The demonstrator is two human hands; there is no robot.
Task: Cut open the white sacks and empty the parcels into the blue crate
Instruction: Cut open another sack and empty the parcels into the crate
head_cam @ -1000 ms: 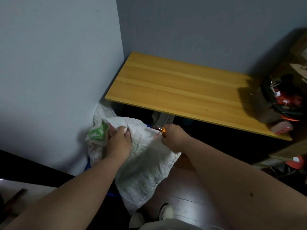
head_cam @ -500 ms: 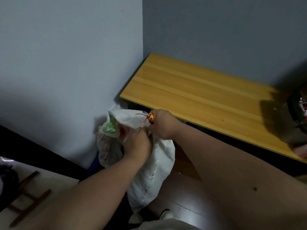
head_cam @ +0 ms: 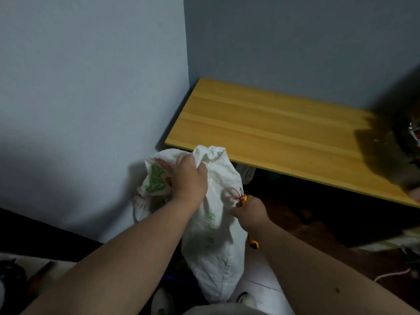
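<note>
A white woven sack (head_cam: 216,253) hangs upright in front of me, its gathered neck (head_cam: 212,155) bunched at the top. My left hand (head_cam: 189,178) grips that neck from the left side. My right hand (head_cam: 250,210) holds orange-handled cutters (head_cam: 243,197) at the sack's right side, the metal tip next to a thin red string. A second white sack with green print (head_cam: 155,178) stands behind, against the wall. Only a dark blue sliver (head_cam: 172,278), perhaps the blue crate, shows beneath the hanging sack.
A yellow wooden tabletop (head_cam: 272,128) fills the corner to the right, with dark clutter (head_cam: 406,142) at its far right end. Grey-blue walls close in at left and behind. My shoes (head_cam: 162,302) are on the floor below. A pale surface with sticks (head_cam: 38,276) lies at lower left.
My left hand has lifted the sack's neck higher. My right hand with the cutters has dropped from the neck down to the sack's right side, trailing red string.
</note>
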